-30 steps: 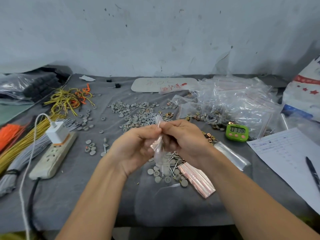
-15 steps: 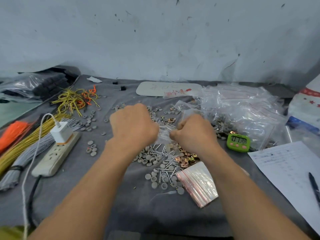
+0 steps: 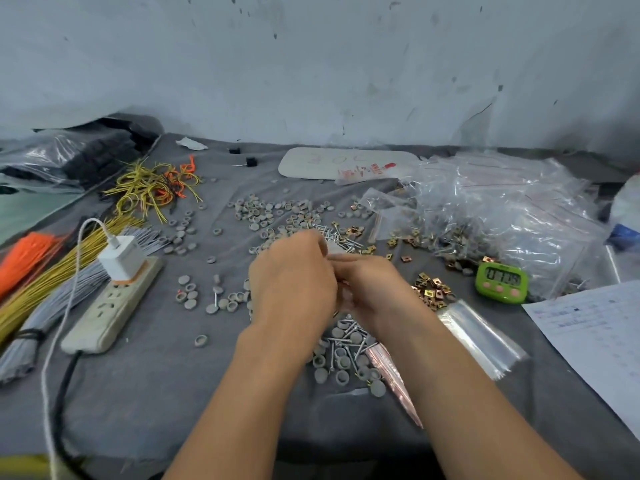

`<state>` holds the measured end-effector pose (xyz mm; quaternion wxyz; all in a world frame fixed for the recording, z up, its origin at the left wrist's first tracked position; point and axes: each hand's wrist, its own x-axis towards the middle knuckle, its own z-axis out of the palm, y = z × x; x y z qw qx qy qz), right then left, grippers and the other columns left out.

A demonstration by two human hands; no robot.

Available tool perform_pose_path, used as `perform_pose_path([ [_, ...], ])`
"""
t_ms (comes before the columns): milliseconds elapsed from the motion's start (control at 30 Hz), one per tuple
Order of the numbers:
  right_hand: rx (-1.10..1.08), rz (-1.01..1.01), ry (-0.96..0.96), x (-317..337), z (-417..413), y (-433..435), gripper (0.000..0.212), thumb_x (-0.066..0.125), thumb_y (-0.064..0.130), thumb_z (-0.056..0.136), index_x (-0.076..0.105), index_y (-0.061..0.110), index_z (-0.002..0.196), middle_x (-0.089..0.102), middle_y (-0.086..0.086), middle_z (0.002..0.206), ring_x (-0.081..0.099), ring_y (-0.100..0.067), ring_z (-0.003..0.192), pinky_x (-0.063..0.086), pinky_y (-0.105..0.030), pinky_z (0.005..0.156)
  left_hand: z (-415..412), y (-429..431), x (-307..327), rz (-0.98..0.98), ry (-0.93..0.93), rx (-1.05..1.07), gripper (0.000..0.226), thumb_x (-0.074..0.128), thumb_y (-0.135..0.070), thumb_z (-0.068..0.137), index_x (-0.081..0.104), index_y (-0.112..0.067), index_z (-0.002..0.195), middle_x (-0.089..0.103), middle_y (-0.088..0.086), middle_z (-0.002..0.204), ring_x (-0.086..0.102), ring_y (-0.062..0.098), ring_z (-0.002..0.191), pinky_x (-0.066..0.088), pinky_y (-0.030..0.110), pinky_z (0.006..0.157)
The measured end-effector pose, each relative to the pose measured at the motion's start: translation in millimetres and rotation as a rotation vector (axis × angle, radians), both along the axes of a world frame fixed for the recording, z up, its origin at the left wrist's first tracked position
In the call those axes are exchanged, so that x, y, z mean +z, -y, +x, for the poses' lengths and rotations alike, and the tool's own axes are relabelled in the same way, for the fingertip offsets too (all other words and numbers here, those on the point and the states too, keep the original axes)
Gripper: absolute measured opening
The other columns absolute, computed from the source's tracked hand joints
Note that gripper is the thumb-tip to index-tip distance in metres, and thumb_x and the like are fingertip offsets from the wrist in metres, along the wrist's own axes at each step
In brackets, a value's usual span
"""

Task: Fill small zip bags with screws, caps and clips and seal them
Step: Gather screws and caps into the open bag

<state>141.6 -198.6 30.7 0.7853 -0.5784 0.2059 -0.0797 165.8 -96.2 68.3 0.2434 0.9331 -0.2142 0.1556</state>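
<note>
Currently, at the middle of the tabletop [image 3: 173, 393]: left hand [image 3: 294, 278] and right hand [image 3: 375, 289], knuckles together, fingers curled and pinching a small zip bag [image 3: 334, 247]. Only a pale sliver of it shows above the fingers. Its contents and seal are hidden, so I cannot tell whether it is closed.

Done, by the look of it:
- a large heap of filled bags [image 3: 502, 216] at the far right, with parts showing through the plastic.

Left to do, by the look of it:
- loose screws [image 3: 341, 341], scattered just below the hands and again beyond them;
- grey caps [image 3: 277, 216], spread wide across the far middle, with more near the wrists;
- brass clips [image 3: 431, 289], a small pile just right of the right hand;
- empty bags: one clear stack [image 3: 481, 341] beside the right forearm, one red-striped stack [image 3: 394, 382] partly under it.

Also present: green timer [image 3: 501, 282]; power strip [image 3: 110, 306] with a white charger [image 3: 121, 256] plugged in; yellow wires [image 3: 149, 188]; printed sheet [image 3: 595, 341] at the right edge.

Judgement: the job is well under way but far from finished, with plenty of parts and empty bags lying ready. The bag in hand looks to be at the filling or sealing stage.
</note>
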Motion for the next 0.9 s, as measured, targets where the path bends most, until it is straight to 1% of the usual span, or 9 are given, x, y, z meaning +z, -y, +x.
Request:
perform_pose_path([
  [133, -0.004, 0.492, 0.095, 5, 4, -6, 0.041, 0.038, -0.018, 0.092, 0.071, 0.005, 0.086, 0.064, -0.002, 0.057, 0.052, -0.007, 0.040, 0.043, -0.017, 0.039, -12, -3, -10, -0.015, 0.069, -0.081, 0.022, 0.064, -0.020, 0.084, 0.047, -0.033, 0.087, 0.054, -0.004, 0.065, 0.056, 0.022, 0.066, 0.021, 0.036, 0.054],
  [267, -0.146, 0.305, 0.095, 6, -6, -15, 0.044, 0.053, -0.021, 0.087, 0.074, 0.011, 0.066, 0.065, -0.005, 0.054, 0.060, -0.015, 0.042, 0.047, -0.022, 0.041, -16, 7, -14, -0.020, 0.150, -0.073, 0.033, 0.056, -0.009, 0.081, 0.041, -0.034, 0.098, 0.032, -0.009, 0.051, 0.040, 0.015, 0.048, 0.012, 0.028, 0.048],
  [367, -0.226, 0.194, 0.060, 7, -10, -16, 0.034, 0.068, -0.007, 0.089, 0.074, 0.011, 0.061, 0.066, -0.005, 0.056, 0.061, -0.016, 0.046, 0.049, -0.025, 0.047, -19, 10, -17, -0.030, 0.234, -0.072, 0.038, 0.062, -0.006, 0.076, 0.044, -0.031, 0.098, 0.026, -0.011, 0.050, 0.026, 0.011, 0.042, 0.009, 0.024, 0.046],
  [467, -0.175, 0.099, -0.094, 11, -8, -15, 0.021, 0.070, 0.003, 0.090, 0.067, 0.010, 0.071, 0.066, -0.003, 0.058, 0.063, -0.017, 0.053, 0.048, -0.030, 0.058, -13, 7, -20, -0.092, 0.326, -0.164, 0.049, 0.070, 0.000, 0.059, 0.060, -0.026, 0.099, 0.036, -0.014, 0.063, 0.043, 0.019, 0.059, 0.019, 0.025, 0.052],
  [533, -0.079, -0.031, -0.152, 10, -11, -13, 0.012, 0.062, 0.002, 0.093, 0.065, 0.009, 0.084, 0.067, -0.007, 0.069, 0.064, -0.019, 0.067, 0.045, -0.036, 0.066, -9, 4, -26, -0.063, 0.306, -0.279, 0.055, 0.071, -0.004, 0.058, 0.063, -0.026, 0.109, 0.058, -0.007, 0.091, 0.055, 0.023, 0.089, 0.031, 0.029, 0.074],
  [633, 0.031, -0.176, -0.166, 6, -18, -7, 0.016, 0.050, 0.000, 0.097, 0.062, 0.008, 0.094, 0.062, -0.012, 0.085, 0.060, -0.022, 0.078, 0.045, -0.034, 0.069, -5, 1, -34, -0.066, 0.203, -0.400, 0.069, 0.078, -0.015, 0.056, 0.064, -0.024, 0.123, 0.062, -0.003, 0.125, 0.050, 0.018, 0.120, 0.029, 0.028, 0.103],
  [767, -0.054, -0.228, -0.200, 11, -15, 2, 0.015, 0.058, 0.005, 0.093, 0.071, 0.004, 0.084, 0.067, -0.011, 0.073, 0.065, -0.022, 0.068, 0.046, -0.034, 0.063, 3, -4, -35, -0.070, -0.079, -0.502, 0.096, 0.081, -0.034, 0.063, 0.039, -0.036, 0.150, 0.056, -0.011, 0.142, 0.047, 0.011, 0.126, 0.034, 0.030, 0.111],
  [833, -0.038, -0.188, -0.137, 12, -14, 4, 0.027, 0.056, 0.001, 0.092, 0.068, 0.009, 0.070, 0.066, -0.008, 0.065, 0.064, -0.017, 0.056, 0.048, -0.029, 0.056, 8, -8, -33, 0.038, -0.041, -0.513, 0.108, 0.084, -0.031, 0.062, 0.029, -0.038, 0.155, 0.050, -0.012, 0.146, 0.044, 0.013, 0.128, 0.035, 0.039, 0.116],
  [900, 0.007, -0.132, -0.046, 14, -16, 3, 0.030, 0.054, 0.001, 0.097, 0.072, 0.011, 0.073, 0.070, -0.003, 0.063, 0.067, -0.010, 0.054, 0.053, -0.023, 0.052, 11, -12, -32, 0.133, 0.045, -0.515, 0.113, 0.083, -0.017, 0.063, 0.023, -0.036, 0.157, 0.047, -0.011, 0.147, 0.038, 0.011, 0.133, 0.024, 0.041, 0.124],
])
